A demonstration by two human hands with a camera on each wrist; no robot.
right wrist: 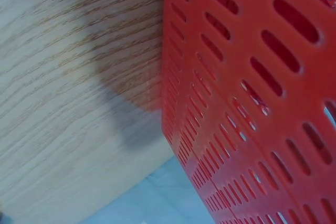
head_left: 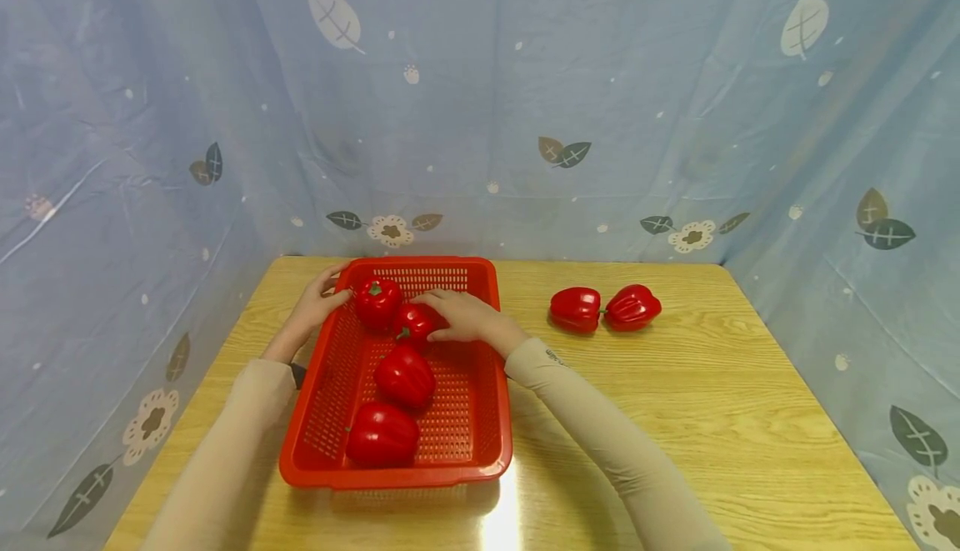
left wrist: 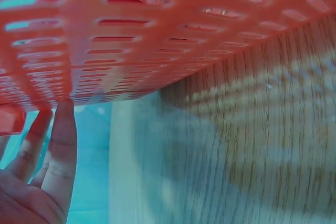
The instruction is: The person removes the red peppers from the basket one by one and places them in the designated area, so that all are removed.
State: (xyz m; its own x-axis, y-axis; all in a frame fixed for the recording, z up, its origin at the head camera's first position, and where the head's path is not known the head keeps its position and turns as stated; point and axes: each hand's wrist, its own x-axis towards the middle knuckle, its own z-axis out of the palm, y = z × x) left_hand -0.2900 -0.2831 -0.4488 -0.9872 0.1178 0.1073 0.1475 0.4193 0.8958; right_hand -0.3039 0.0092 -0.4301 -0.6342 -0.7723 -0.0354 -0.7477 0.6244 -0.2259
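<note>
A red perforated plastic basket (head_left: 491, 401) stands on the table with several red bell peppers in it. At its far left, my left hand (head_left: 317, 301) holds the rim, thumb over the edge; in the left wrist view the fingers (left wrist: 64, 135) lie against the outer wall. My right hand (head_left: 468, 318) reaches over the right rim and grips a bell pepper (head_left: 414, 323), fingers over its top and thumb at its near side. Beside it sits an upright bell pepper (head_left: 377, 303) in the far left corner. Nearer lie a third pepper (head_left: 405, 376) and another pepper (head_left: 382, 436).
To the right of the basket, two more red bell peppers lie end to end on the wooden table (head_left: 675, 418): a left one (head_left: 575, 310) and a right one (head_left: 633, 308). A blue patterned curtain (head_left: 480, 117) encloses the table's back and sides.
</note>
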